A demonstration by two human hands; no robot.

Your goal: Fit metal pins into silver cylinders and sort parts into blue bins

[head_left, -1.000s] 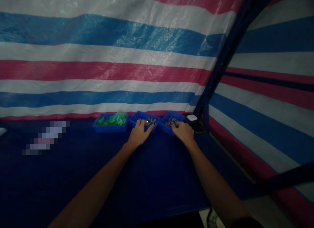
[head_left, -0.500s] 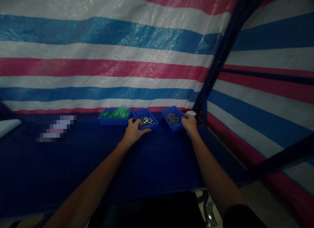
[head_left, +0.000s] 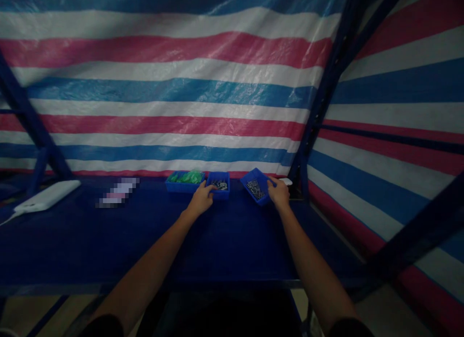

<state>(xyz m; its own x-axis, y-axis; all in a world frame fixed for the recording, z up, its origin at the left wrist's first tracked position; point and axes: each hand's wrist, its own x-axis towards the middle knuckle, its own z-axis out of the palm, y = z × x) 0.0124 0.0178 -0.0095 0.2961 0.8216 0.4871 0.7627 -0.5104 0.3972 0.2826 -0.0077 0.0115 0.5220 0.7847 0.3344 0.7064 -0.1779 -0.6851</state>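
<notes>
My left hand (head_left: 202, 197) grips the left front edge of a small blue bin (head_left: 221, 194) with short silvery metal parts in it. My right hand (head_left: 279, 193) is closed on the right rim of another blue bin (head_left: 255, 172), which sits at an angle and looks tilted toward me. Thin metal pieces like screws or pins (head_left: 255, 188) have gathered in its lower part. Left of the middle bin, touching or nearly touching it, stands a third blue bin (head_left: 181, 187) with green plastic pieces (head_left: 192, 176).
A blue table (head_left: 232, 245) carries the bins along its back edge. Further left are a blurred-out flat item (head_left: 118, 192) and a white device with a cable (head_left: 52, 196). Behind my right hand lies a white object (head_left: 286, 181). Striped sheeting (head_left: 181, 124) and blue frame posts (head_left: 308, 148) enclose the table.
The middle bin has turned square to the table edge, beside the green-filled bin. The right bin has tipped more, and its contents have slid down. My view has shifted left and up.
</notes>
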